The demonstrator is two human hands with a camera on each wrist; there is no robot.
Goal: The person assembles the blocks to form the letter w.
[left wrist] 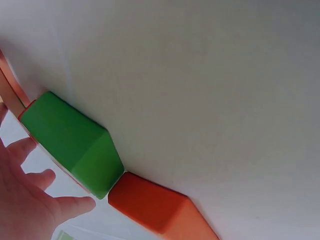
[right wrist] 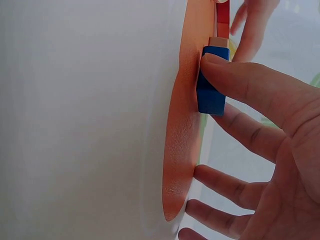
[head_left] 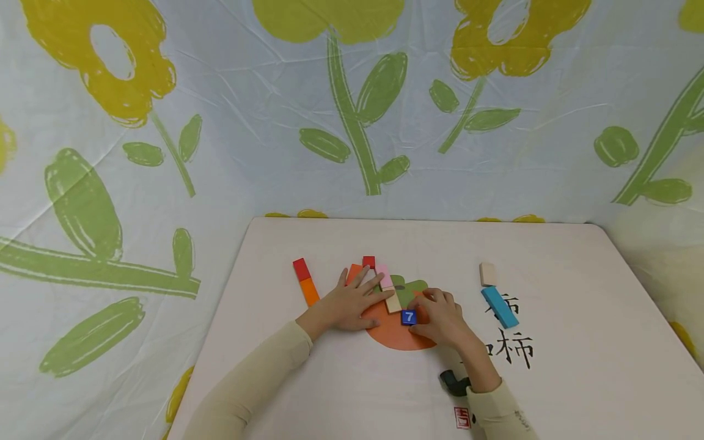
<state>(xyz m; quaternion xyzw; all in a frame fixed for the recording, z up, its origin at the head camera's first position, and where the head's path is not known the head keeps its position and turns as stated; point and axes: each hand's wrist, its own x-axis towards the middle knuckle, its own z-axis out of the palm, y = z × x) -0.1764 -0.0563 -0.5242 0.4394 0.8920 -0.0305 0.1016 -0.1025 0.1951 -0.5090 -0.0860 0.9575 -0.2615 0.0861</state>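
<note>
Thumb and index finger of my right hand (head_left: pixel 442 318) pinch a small blue block (head_left: pixel 409 317) marked with a white 7, seen side-on in the right wrist view. It stands by the lower end of a slanting row with a pale wooden block (head_left: pixel 393 303) and a pink block (head_left: pixel 384 276). My left hand (head_left: pixel 352 302) lies spread over the left side of that row, fingers fairly straight, fingertips at the pink and pale blocks. Beside it in the left wrist view are a green block (left wrist: pixel 70 132) and an orange block (left wrist: pixel 150 202). A red block (head_left: pixel 369 262) sits at the top.
Under the blocks the white table (head_left: pixel 330 391) bears a printed orange fruit (head_left: pixel 398 339) with green leaves. Farther left lie a red block (head_left: pixel 301 269) and an orange one (head_left: pixel 310 292). To the right are a pale block (head_left: pixel 487 274) and a long blue block (head_left: pixel 500 307).
</note>
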